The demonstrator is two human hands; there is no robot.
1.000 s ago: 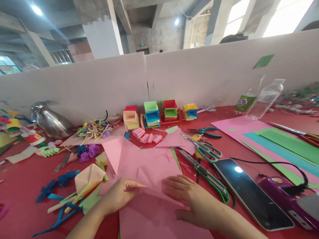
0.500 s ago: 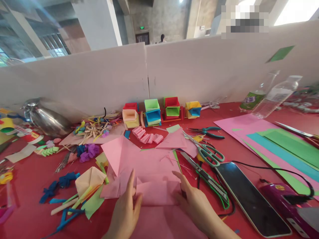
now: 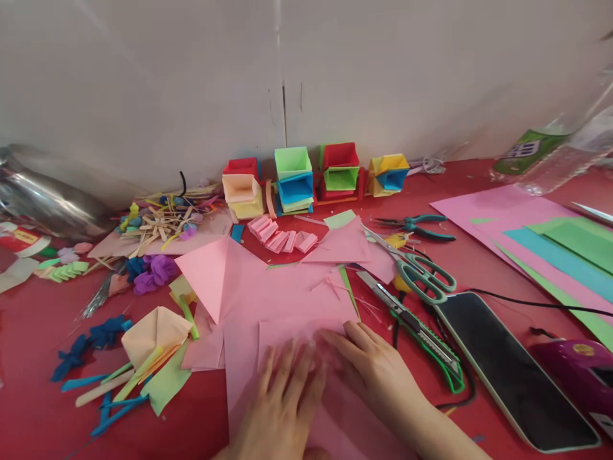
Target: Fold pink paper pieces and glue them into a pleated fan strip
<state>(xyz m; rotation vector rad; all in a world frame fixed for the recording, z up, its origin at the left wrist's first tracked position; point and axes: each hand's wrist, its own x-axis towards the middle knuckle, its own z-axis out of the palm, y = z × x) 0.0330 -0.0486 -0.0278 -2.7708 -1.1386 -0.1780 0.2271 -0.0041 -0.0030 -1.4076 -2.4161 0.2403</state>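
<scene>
My left hand point(image 3: 290, 390) lies flat on a small pink piece of paper point(image 3: 292, 327), its fingers spread and pointing away from me. From the right, my right hand point(image 3: 376, 364) presses on the same piece, fingertips close to those of the left; some of its fingers are bent. Beneath both is a larger pink sheet point(image 3: 278, 297). Folded pink paper point(image 3: 205, 275) stands to the left, and a row of small pleated pink strips point(image 3: 282, 236) lies beyond. The fingers hide part of the paper piece.
Scissors point(image 3: 421, 275), a green utility knife point(image 3: 416, 329), pliers point(image 3: 416, 225) and a phone point(image 3: 514, 370) lie on the right. Colourful paper boxes point(image 3: 293, 185) stand by the white partition point(image 3: 191, 96). On the left are blue paper pieces point(image 3: 90, 342) and a peach folded paper point(image 3: 156, 335).
The view has tipped downward. My left hand has gone from upright beside the pink paper to flat on it. My right hand has come inward, and the paper now lies flatter.
</scene>
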